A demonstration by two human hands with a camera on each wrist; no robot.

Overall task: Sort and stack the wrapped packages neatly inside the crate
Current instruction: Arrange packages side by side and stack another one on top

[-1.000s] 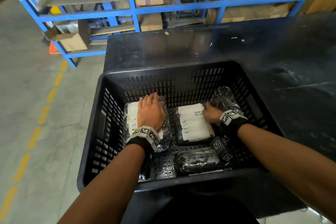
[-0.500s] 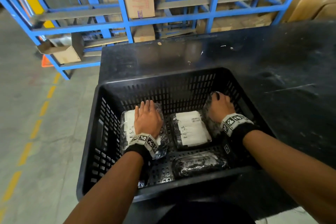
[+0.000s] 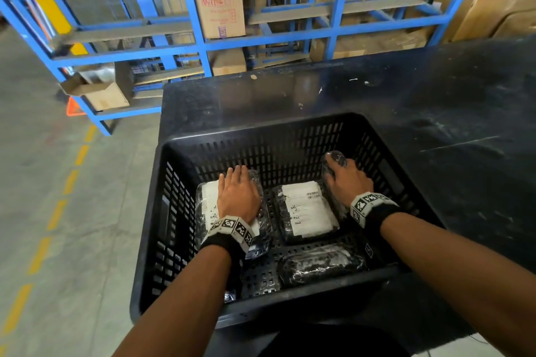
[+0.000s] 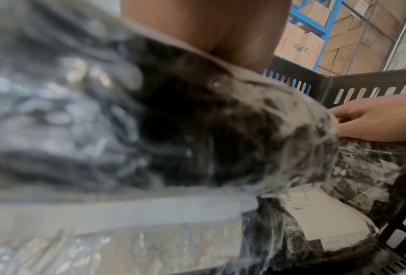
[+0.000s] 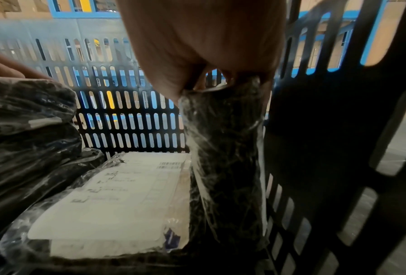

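Crate (image 3: 179,211) holds four wrapped packages; left fingers (image 3: 235,175) flat, right fingers (image 5: 171,81) pinching one (image 5: 225,163).

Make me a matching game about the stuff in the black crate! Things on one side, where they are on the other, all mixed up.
Things:
1. left hand
2. right hand
3. middle package with white label
4. unlabelled package

Places:
A. lying flat, nobody touching it
B. gripping the package standing on edge by the crate's right wall
C. nearest the person, on the crate floor
D. flat on the left labelled package

Pairs: 1-D, 2-B, 3-A, 4-C
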